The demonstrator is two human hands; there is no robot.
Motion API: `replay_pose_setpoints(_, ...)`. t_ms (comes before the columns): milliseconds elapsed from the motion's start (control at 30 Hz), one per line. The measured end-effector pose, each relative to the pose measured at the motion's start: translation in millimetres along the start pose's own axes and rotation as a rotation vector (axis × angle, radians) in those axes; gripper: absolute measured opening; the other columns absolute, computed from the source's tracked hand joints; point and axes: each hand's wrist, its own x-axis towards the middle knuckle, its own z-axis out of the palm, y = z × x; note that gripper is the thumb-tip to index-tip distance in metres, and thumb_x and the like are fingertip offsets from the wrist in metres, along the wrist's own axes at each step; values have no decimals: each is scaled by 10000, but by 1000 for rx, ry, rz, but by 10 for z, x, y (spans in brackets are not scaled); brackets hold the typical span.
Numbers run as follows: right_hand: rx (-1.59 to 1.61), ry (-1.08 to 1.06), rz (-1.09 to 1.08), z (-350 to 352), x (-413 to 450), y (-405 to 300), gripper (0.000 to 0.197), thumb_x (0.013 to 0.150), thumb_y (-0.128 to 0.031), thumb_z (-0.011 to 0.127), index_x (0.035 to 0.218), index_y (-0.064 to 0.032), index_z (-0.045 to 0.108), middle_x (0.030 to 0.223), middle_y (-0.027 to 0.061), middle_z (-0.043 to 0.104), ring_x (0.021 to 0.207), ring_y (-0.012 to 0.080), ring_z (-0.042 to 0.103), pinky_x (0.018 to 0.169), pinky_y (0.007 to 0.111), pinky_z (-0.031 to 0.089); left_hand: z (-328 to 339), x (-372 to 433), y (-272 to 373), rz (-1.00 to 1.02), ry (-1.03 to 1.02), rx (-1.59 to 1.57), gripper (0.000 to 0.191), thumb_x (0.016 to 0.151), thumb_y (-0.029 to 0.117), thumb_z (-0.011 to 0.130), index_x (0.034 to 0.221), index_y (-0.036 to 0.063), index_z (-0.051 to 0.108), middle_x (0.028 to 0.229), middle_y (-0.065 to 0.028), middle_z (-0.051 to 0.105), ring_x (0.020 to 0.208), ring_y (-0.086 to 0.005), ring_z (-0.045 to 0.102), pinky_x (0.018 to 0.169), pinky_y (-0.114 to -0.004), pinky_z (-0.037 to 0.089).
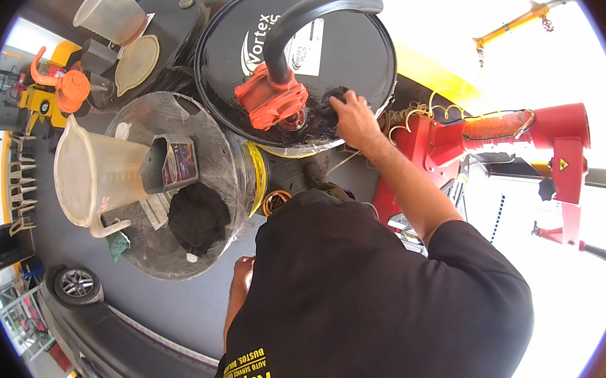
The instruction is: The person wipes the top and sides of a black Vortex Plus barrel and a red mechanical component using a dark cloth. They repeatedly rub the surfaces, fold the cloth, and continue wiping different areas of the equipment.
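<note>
My right hand [356, 117] presses a dark cloth [334, 100] against the wet-looking top of a black oil drum [362, 53]. Just left of the cloth, a red drum pump [273, 96] with a curved black spout pipe [316, 6] is fitted in the drum lid. My left hand [244, 269] is low beside my dark shirt, partly hidden by it; whether it holds anything does not show. On the plastic-wrapped drum [209, 127] to the left are a translucent measuring jug [117, 165], a cut grey container [167, 164] and a bundled black cloth [198, 219].
Another black drum [164, 19] at the upper left bears a second jug [112, 18] and a beige lid [137, 63]. A red machine with a post and arm [525, 126] stands at the right. A dark car [113, 339] is at the lower left. Coiled hoses [418, 110] lie near my right forearm.
</note>
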Motion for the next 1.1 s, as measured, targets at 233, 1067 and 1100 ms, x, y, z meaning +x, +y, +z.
replay_pose_setpoints(233,402,62,-129,27,157,23,542,810,77,604,1312,-59,758,1201,223,665,1211,418,645,1082,501,529,-157,-371,867,-88,-44,-320,249,1062,254,736,1003,14,706,791,-63,712,631,-145,654,526,-329,502)
replay_pose_setpoints(1067,21,144,-110,-316,4352,1376,444,972,-30,658,1393,-162,710,1365,108,720,1314,333,668,1123,459,568,613,-1406,869,-177,139,131,380,1035,332,613,919,20,796,755,-151,731,726,-191,679,710,-449,545)
replay_pose_setpoints(1100,-11,117,-148,-323,4349,1442,425,979,-42,650,1387,-142,715,1364,113,723,1314,336,670,1117,471,570,651,-1439,872,-181,141,113,376,1037,326,612,923,20,798,754,-146,731,728,-187,679,710,-446,546)
